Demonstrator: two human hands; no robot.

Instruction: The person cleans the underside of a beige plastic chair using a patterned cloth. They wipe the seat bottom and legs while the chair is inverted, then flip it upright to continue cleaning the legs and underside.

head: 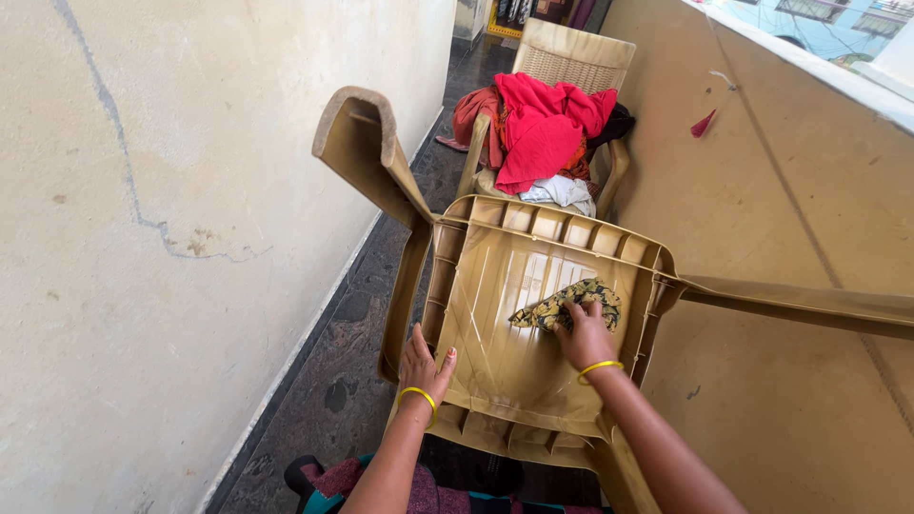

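Two hands (505, 352) wipe an upturned chair (495, 371) in a narrow corridor.

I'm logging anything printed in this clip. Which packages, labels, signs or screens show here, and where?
None can be made out. The right hand presses a patterned cloth on the overturned tan plastic chair; the left hand grips the chair's edge. A second chair beyond holds clothes.
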